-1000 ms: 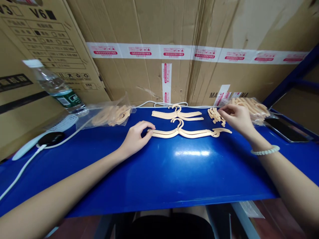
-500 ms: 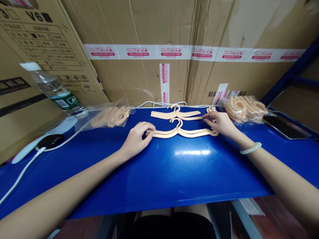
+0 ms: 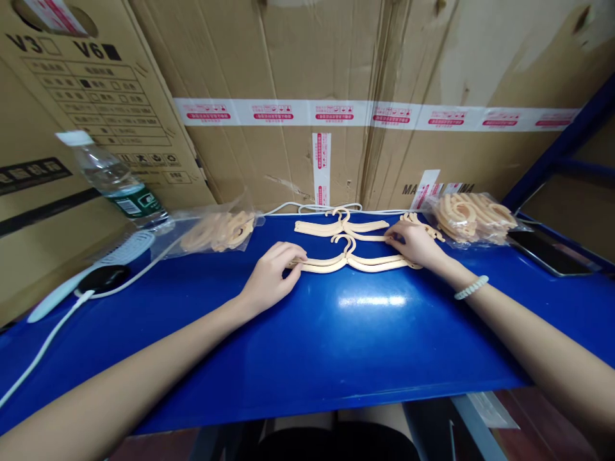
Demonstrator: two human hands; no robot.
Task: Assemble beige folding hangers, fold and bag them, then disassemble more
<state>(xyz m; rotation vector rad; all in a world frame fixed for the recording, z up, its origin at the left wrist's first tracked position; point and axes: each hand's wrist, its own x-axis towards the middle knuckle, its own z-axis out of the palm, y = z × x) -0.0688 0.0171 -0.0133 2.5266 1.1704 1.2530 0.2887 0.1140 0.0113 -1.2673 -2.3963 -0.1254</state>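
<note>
A cream plastic hanger (image 3: 353, 262) lies flat on the blue table (image 3: 307, 346). My left hand (image 3: 271, 278) pinches its left end between thumb and fingers. My right hand (image 3: 414, 246) is curled over its right end and grips it. A second cream hanger (image 3: 341, 226) lies just behind the first, untouched. A small heap of loose cream hanger parts (image 3: 425, 225) sits right behind my right hand.
A clear bag of cream parts (image 3: 473, 216) lies at the back right, another bag (image 3: 218, 229) at the back left. A water bottle (image 3: 113, 179), white fan (image 3: 96, 262), black puck with cable (image 3: 102, 279) stand left; a phone (image 3: 548, 251) right. Cardboard boxes wall the back.
My right hand came back from the bag at the right to the hanger's right end and closed on it. My left hand stayed on the left end.
</note>
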